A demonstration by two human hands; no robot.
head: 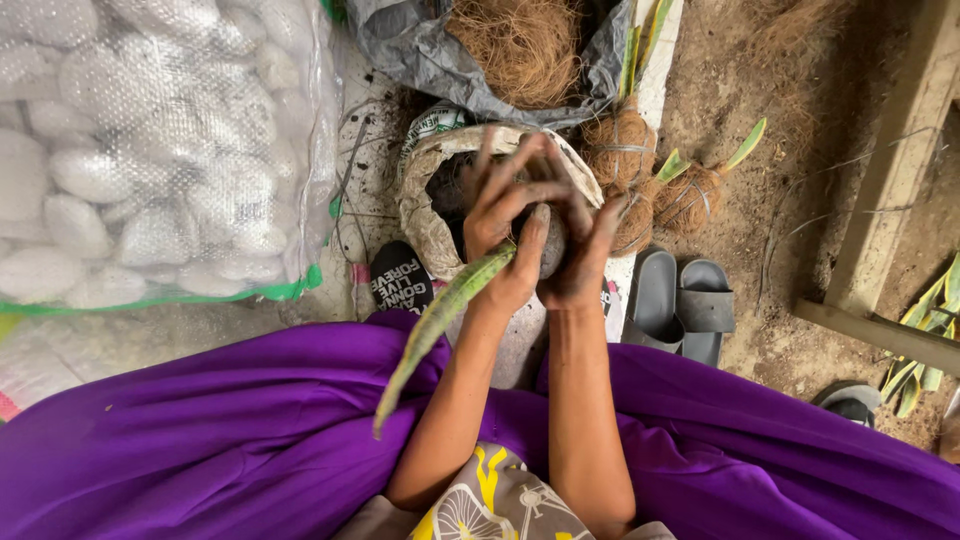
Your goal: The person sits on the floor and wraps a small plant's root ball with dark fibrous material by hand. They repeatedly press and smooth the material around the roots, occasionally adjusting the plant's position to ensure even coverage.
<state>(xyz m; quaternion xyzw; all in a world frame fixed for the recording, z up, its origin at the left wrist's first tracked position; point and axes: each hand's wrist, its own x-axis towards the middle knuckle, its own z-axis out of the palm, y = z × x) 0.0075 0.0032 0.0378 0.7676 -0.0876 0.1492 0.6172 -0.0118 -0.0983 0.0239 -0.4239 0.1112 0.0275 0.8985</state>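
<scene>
plant cutting [440,318], one long stiff green leaf with a dark soil ball at its root, sits pressed between both hands above the rolled-down sack of soil [425,215]. left hand [510,225] and right hand [578,250] are cupped closed round the crumbly ball, best held there. wrapped coir balls [618,150] and grey sandals [680,300] crowd just beyond.

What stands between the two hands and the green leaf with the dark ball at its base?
Nothing visible does. The left hand and right hand already press around the dark ball, and the green leaf sticks out below them.
</scene>
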